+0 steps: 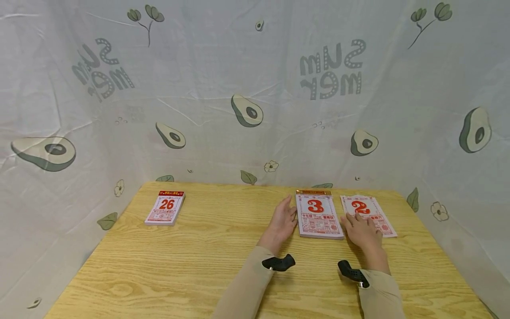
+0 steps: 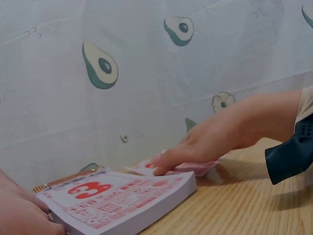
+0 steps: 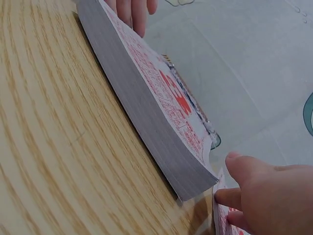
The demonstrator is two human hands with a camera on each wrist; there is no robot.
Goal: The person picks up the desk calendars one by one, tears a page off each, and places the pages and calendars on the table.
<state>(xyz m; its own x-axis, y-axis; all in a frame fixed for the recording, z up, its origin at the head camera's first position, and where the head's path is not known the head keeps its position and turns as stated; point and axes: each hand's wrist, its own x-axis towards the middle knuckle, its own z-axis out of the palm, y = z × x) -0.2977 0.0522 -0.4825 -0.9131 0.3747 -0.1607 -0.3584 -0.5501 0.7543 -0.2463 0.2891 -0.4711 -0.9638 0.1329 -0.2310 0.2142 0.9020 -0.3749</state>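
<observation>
Thick calendar pad (image 1: 318, 221) with the red 3 is lying flat on the right half of the worktop (image 1: 199, 266), gold strip (image 1: 313, 192) running along its far end. Judging by the deep page block, it is probably weighing a fair bit for paper: firm as a block, limp sheet by sheet. Pages are likely creasing or tearing if a single one is taking the pull, so best hold would be both long sides of the whole block, or the bound end; smooth paper may be sliding a little on the wood

Left hand (image 1: 282, 221) is lying at the pad's left side, fingers relaxed, not closing round it; cannot tell how firmly it is touching. Right hand (image 1: 363, 232) is resting loosely on the paper showing 2 (image 1: 374, 207), just right of the pad, fingers unclenched, thumb standing clear. That paper is looking thin and easily crumpled; number of sheets unclear

Further out, smaller pad showing 26 (image 1: 165, 208) is lying well apart at left; printed cloth (image 1: 279, 53) is hanging behind
</observation>
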